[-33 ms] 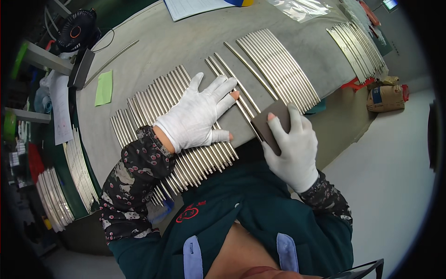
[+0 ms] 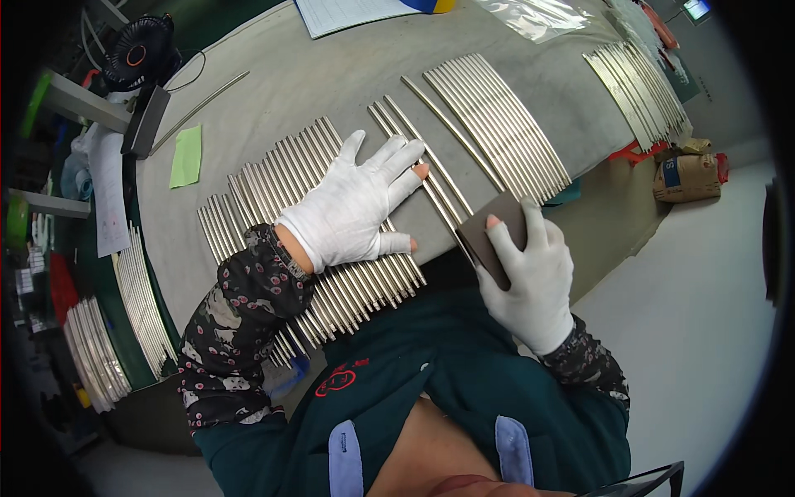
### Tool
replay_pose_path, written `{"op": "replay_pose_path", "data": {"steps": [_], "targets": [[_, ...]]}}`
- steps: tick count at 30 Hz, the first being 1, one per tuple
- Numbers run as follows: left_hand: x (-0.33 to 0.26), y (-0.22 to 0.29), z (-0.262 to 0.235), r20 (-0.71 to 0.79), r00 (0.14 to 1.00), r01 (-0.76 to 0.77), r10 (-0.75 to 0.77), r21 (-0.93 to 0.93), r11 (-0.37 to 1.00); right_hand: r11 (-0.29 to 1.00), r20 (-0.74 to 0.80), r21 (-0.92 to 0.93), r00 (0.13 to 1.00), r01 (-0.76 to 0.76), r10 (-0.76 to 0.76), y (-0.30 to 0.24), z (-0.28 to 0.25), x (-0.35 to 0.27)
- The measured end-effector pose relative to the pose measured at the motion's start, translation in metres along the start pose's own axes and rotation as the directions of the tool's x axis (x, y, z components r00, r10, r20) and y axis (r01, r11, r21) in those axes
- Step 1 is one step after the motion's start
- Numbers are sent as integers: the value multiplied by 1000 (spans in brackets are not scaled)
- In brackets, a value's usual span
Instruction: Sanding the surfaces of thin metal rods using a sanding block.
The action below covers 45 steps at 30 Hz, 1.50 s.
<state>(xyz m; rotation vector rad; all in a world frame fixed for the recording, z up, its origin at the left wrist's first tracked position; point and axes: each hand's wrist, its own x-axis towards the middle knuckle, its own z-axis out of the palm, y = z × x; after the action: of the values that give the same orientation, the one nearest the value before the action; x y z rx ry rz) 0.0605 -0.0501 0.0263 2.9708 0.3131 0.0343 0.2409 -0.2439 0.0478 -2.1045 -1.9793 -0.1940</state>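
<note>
My left hand (image 2: 352,195), in a white glove with some bare fingertips, lies spread over a row of silver metal rods (image 2: 290,170). Its fingertips rest on two separate rods (image 2: 439,195) to the right of that row. In my right hand (image 2: 534,286), also gloved, is a dark brown sanding block (image 2: 495,232), gripped between thumb and fingers. The block sits over the near ends of the separate rods, at the table's front edge. Those ends are partly hidden by it. One more single rod (image 2: 447,124) lies a little farther right.
Right of the hands lies a second group of rods (image 2: 497,124); another bundle (image 2: 638,95) is at the far right. A green note (image 2: 186,157), a long thin rod (image 2: 199,112) and a black fan (image 2: 139,54) are at left. Papers (image 2: 356,12) and a plastic bag (image 2: 534,16) lie at the back.
My right hand has shifted slightly toward me and to the right with the sanding block. My left hand stays almost where it was.
</note>
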Motion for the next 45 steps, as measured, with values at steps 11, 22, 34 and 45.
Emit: {"op": "replay_pose_path", "data": {"steps": [11, 22, 34, 45], "targets": [[2, -1, 1, 45, 999, 9, -10, 30, 1000, 993, -30, 121, 999, -8, 12, 18, -6, -14], [11, -1, 0, 76, 997, -5, -3, 98, 995, 983, -137, 136, 980, -125, 144, 38, -14, -34], [87, -7, 9, -141, 990, 25, 11, 251, 968, 973, -83, 127, 975, -193, 204, 48, -16, -49], [45, -27, -3, -37, 996, 89, -84, 151, 985, 958, 11, 238, 986, -161, 164, 36, -4, -42]]}}
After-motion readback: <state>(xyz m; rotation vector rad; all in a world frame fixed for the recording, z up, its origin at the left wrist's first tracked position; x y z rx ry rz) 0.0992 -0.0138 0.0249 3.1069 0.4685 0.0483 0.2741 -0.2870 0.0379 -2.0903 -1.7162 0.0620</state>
